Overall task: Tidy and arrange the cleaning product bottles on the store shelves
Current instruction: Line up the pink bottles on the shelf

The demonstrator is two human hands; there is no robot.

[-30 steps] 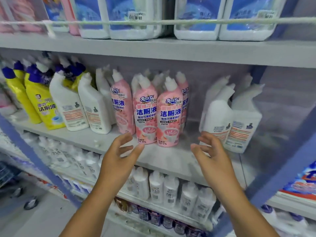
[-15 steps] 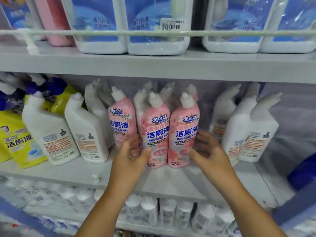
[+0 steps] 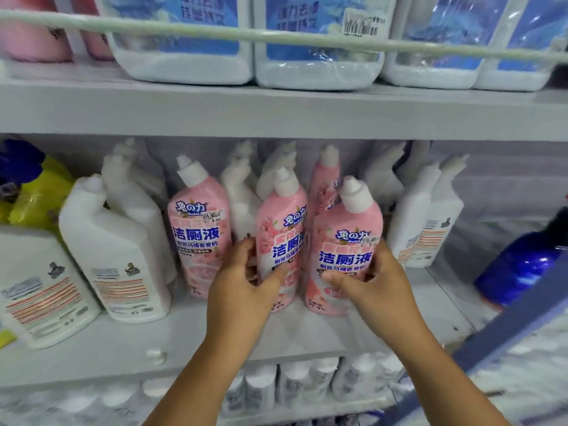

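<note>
Pink toilet-cleaner bottles with white caps stand on the middle shelf (image 3: 129, 342). My left hand (image 3: 242, 281) grips the middle pink bottle (image 3: 284, 229) low on its body, fingers curled round its left side. My right hand (image 3: 375, 281) grips the right pink bottle (image 3: 345, 241), thumb across the label. A third pink bottle (image 3: 198, 226) stands free to the left, and a fourth pink bottle (image 3: 325, 179) shows behind the held pair. White bottles stand behind them.
White angled-neck bottles (image 3: 113, 259) stand to the left and further white bottles (image 3: 427, 222) to the right. Yellow bottles (image 3: 37, 192) sit far left. Large blue-labelled jugs (image 3: 319, 41) fill the top shelf behind a rail. A blue upright (image 3: 522, 318) crosses the right. More white bottles (image 3: 295, 385) stand below.
Both hands reached forward from below the shelf edge and closed round the two front pink bottles. The camera moved closer and the right bottle now stands slightly forward.
</note>
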